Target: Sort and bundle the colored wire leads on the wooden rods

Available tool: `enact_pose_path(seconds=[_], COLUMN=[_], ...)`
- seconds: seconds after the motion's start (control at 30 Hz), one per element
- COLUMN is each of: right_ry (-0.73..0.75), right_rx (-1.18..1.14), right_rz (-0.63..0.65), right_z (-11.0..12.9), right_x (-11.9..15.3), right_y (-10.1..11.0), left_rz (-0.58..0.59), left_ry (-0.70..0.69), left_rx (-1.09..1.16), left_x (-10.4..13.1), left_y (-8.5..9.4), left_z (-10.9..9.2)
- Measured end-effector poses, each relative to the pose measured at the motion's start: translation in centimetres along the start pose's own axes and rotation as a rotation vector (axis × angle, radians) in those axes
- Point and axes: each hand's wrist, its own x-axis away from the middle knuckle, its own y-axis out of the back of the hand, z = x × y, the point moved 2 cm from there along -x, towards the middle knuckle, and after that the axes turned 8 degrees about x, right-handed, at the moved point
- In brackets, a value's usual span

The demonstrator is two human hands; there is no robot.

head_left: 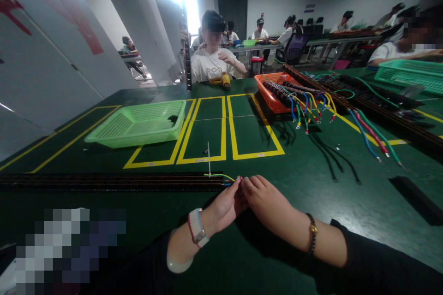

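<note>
A long black cable duct [114,181] lies across the table to the left. From its right end come several coloured wires [226,178], yellow-green, blue and red, which run into my fingers. My left hand [226,205] is closed on the wire ends, thumb against fingers. Pressed close beside it, my right hand [263,196] is also closed at the wire ends, its fingers bent; the tips of the wires are hidden between both hands. A white cable tie [209,159] is looped around the wires near the duct's end, its tail standing upright.
A light green basket [138,124] holding a small black item stands at the left. An orange basket [273,101] carries wired black strips at the back right. A black strip [417,200] lies at right. Across the table, a person [214,60] sits behind a yellow heat gun [224,80].
</note>
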Motion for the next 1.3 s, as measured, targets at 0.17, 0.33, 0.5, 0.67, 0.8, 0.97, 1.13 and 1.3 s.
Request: enact_pose_path(seconds=[0.17,0.33,0.5,0.67,0.8,0.97,1.13,1.3], right_ry=[0.002,-0.078,-0.094,-0.103,-0.122,-0.158,-0.250,-0.331], right_rx=[-0.159,-0.358,-0.364,-0.289,-0.325,-0.490,-0.502,-0.463], right_rz=[0.074,0.206,0.336,0.395,0.407,0.456,0.576,0.545], right_z=[-1.6,-3.7,-3.6,-2.1,-1.7,-2.7,-4.4,-6.8], right_x=[0.4,0.0,-0.1,0.1,0.1,0.1,0.0,-0.3], right_y=[1.3,3.6,3.8,2.2,2.0,3.4,4.7,4.4], left_rz=[0.004,-0.006,0.000,0.046,0.034,0.030,0.039,0.048], left_ry=[0.008,0.001,0.036,0.062,0.047,0.033,0.038,0.040], left_rx=[-0.059,-0.059,-0.100,-0.115,-0.096,-0.086,-0.120,-0.159], left_x=[-0.1,0.3,0.6,0.1,-0.2,0.1,0.6,1.0], left_y=[0.2,0.1,-0.2,0.3,0.6,0.3,-0.2,-0.7], left_z=[0.2,-0.2,-0.4,-0.2,-0.2,0.0,-0.1,-0.1])
